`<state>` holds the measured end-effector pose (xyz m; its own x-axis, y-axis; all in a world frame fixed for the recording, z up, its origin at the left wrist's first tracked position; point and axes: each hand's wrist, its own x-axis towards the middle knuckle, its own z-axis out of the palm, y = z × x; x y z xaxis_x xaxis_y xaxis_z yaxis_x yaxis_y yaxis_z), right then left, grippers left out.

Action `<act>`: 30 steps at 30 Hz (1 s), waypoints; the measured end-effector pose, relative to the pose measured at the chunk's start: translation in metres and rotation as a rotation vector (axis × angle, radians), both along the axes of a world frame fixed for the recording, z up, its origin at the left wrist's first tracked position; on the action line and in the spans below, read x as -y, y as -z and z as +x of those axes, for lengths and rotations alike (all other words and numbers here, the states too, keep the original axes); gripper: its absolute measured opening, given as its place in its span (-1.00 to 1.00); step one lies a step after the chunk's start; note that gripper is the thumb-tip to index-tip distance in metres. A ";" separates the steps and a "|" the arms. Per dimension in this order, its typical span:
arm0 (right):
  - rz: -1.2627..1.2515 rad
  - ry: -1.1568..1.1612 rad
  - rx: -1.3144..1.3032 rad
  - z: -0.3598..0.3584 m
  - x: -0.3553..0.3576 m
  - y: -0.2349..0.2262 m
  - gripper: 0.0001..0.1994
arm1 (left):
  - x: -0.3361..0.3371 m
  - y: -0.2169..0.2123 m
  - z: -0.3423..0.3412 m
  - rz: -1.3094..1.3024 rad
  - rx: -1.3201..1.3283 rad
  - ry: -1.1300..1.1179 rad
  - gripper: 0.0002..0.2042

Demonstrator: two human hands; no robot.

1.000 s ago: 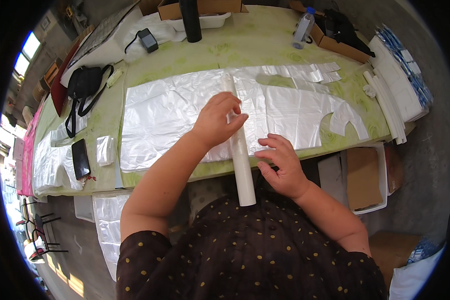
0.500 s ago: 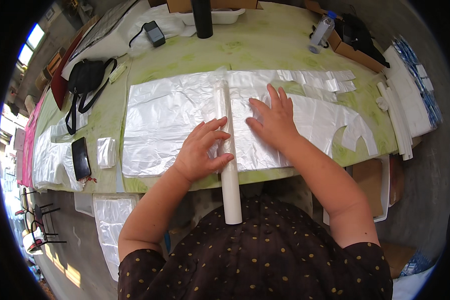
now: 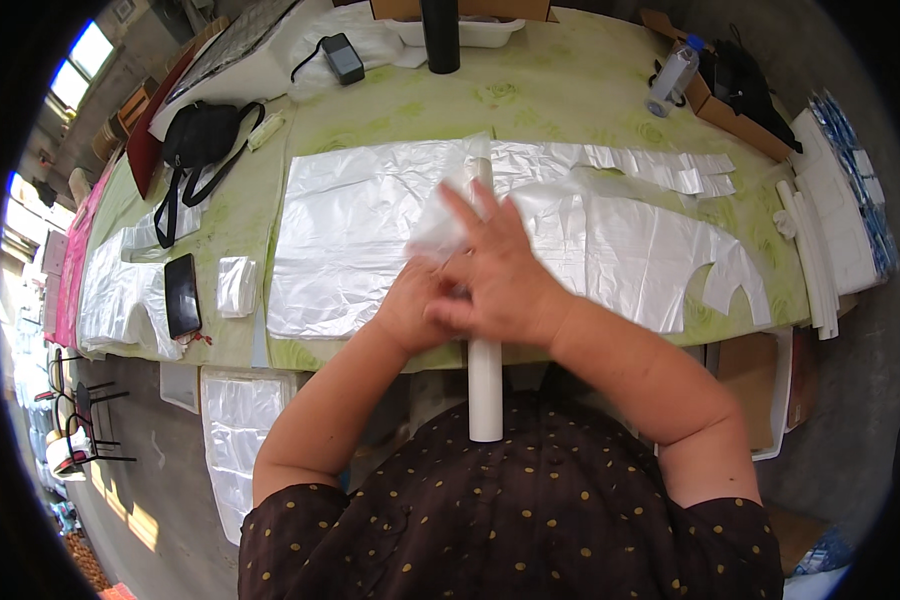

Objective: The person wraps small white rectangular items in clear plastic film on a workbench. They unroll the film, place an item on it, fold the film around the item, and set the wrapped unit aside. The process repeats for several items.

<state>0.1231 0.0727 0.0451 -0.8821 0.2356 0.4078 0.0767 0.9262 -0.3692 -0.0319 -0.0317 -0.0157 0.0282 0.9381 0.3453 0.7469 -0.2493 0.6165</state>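
A white tube lies lengthwise across flat, silvery-white plastic bags, its near end reaching past the table edge to my shirt. My right hand is over the tube, blurred by motion, with its fingers spread and thumb apart. Thin translucent film shows beside its fingers; whether they touch it I cannot tell. My left hand is just left of the tube, close against the right hand, which hides its fingers. On the right, the bags' cut handle loops lie spread out.
Left on the green patterned table are a phone, a folded plastic packet and a black bag. A black cylinder and a bottle stand farther back. White rolls lie along the right edge.
My right hand has swung left from the bags to over the tube, meeting my left hand. Film has bunched up beside the fingers. The whole view has shifted slightly.
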 end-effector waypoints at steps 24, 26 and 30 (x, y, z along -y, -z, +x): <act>-0.219 0.746 0.137 0.048 -0.114 0.059 -0.20 | 0.002 -0.003 -0.003 -0.231 0.171 -0.305 -0.13; -0.267 0.999 -0.309 0.092 -0.183 0.084 -0.14 | -0.008 -0.001 0.004 -0.232 0.275 -0.290 -0.14; -0.128 0.975 -0.354 0.131 -0.162 0.049 -0.30 | 0.008 -0.017 0.008 -0.308 0.394 -0.335 -0.09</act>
